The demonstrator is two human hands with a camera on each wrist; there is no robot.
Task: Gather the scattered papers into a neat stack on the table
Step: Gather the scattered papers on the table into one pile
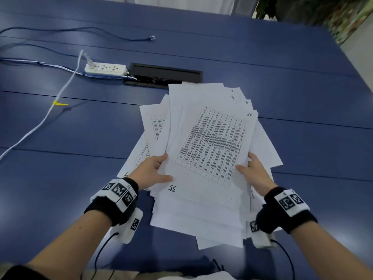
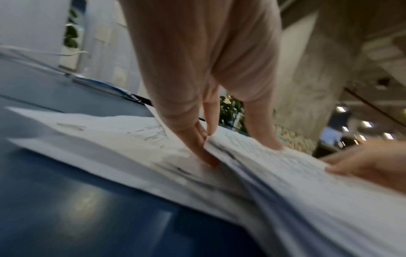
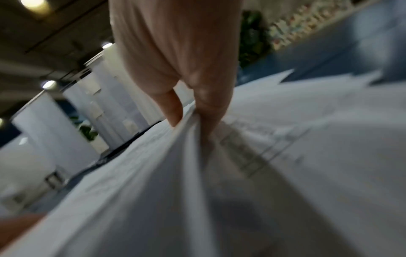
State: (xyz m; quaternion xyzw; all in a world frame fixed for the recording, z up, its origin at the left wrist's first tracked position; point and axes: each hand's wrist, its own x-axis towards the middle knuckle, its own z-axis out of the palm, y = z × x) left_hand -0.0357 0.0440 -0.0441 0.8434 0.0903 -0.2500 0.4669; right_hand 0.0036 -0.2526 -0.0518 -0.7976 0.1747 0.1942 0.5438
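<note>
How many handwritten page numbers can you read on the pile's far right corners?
3 readable: a 7, a 3 and a 20, stepping down the fanned corners of the papers. A fourth mark above is partly covered; more may be hidden.

Handwritten numbers are showing on the papers (image 1: 203, 150); "20" is sitting at the top right corner of the top sheet (image 1: 214, 144), the one with the printed table; "3" is showing on the corner of a sheet just behind it; "7" or "9" on the next corner, hard to tell; "25" possibly on the farthest corner, partly cut off; "35" is reading upside down near the top sheet's lower left; table print too small to read; wrist bands (image 1: 119, 196) are carrying square black-and-white code markers, no letters.
</note>
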